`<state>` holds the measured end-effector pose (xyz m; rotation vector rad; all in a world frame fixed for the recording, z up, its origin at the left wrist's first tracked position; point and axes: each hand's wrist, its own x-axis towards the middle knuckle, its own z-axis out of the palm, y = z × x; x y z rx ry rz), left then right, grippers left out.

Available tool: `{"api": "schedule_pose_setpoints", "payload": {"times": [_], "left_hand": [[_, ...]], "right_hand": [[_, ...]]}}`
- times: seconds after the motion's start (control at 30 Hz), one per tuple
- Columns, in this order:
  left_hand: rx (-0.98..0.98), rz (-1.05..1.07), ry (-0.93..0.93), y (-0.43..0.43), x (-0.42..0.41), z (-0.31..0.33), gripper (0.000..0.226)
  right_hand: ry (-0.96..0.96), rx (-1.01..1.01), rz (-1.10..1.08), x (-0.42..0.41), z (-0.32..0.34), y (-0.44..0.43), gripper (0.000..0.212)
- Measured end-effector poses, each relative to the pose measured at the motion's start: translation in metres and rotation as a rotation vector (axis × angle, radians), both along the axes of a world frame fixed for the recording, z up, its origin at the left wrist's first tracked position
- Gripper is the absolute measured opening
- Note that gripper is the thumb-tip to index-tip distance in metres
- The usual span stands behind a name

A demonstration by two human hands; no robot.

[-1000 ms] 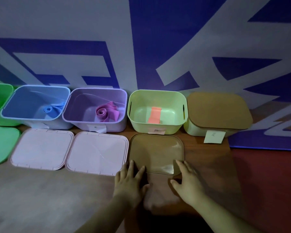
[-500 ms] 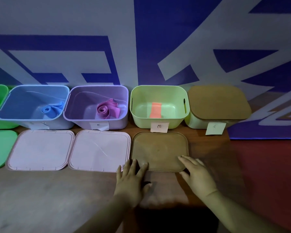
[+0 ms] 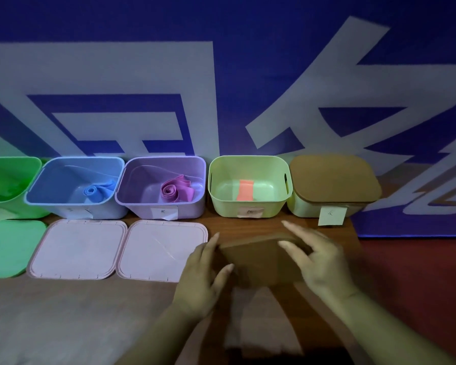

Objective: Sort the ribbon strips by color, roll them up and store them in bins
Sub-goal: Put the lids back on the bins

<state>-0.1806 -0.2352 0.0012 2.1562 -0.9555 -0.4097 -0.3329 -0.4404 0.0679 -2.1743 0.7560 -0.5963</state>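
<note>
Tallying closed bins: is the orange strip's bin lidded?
Open. The orange strip shows inside the bin; the left hand and right hand hold a brown lid in front.

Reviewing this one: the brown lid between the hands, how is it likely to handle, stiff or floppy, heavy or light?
Probably stiff: the brown lid looks flat and unsagging though the left hand and right hand hold only its side edges. Likely light, since fingers and thumbs alone seem to carry it. Its smooth face may slip.

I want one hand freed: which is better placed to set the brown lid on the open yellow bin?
Probably the right hand: its fingers span more of the lid and reach nearer the bin. The left hand holds only the lid's left edge.
</note>
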Motion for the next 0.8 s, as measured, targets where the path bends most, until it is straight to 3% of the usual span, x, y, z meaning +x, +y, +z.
{"api": "schedule_pose_setpoints", "payload": {"times": [0.13,0.43,0.63,0.8], "left_hand": [[-0.058,0.009,-0.008,-0.009,0.0,0.022,0.078],[0.041,-0.206,-0.297,-0.015,0.019,0.039,0.103],[0.108,-0.19,-0.445,-0.023,0.048,0.035,0.09],[0.123,-0.125,-0.408,-0.04,0.07,0.03,0.086]], "right_hand": [[-0.14,0.439,-0.136,0.016,0.019,-0.006,0.045],[-0.359,0.83,-0.321,0.05,0.042,-0.036,0.04],[-0.325,0.866,-0.329,0.075,0.034,-0.046,0.04],[-0.08,0.589,-0.06,0.086,0.027,-0.057,0.062]]}}
